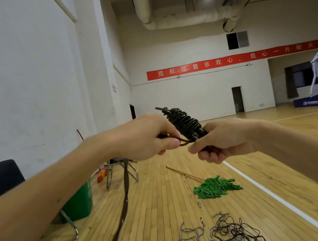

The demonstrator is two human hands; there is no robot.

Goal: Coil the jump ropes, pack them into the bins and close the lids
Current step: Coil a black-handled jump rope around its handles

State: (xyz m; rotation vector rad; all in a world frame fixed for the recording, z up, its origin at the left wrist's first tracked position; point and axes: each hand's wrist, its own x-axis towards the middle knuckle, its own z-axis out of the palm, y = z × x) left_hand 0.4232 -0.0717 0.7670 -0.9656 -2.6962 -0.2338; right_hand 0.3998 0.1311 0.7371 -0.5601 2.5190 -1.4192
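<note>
Gym floor [167,202]: rope coil [183,122] betw. L+R fingers [171,144].

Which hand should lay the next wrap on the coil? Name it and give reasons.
Left. The left hand pinches the loose rope beside the coil, its tail hanging below. The right hand grips the handles under the coil, so it probably serves best as anchor.

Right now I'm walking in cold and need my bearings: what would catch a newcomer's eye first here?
The black rope coil at centre, held between both hands: the left hand pinches its loose tail, the right hand grips its lower end. Next, the green mop lying on the floor right of centre, and the red banner across the far wall.
</note>
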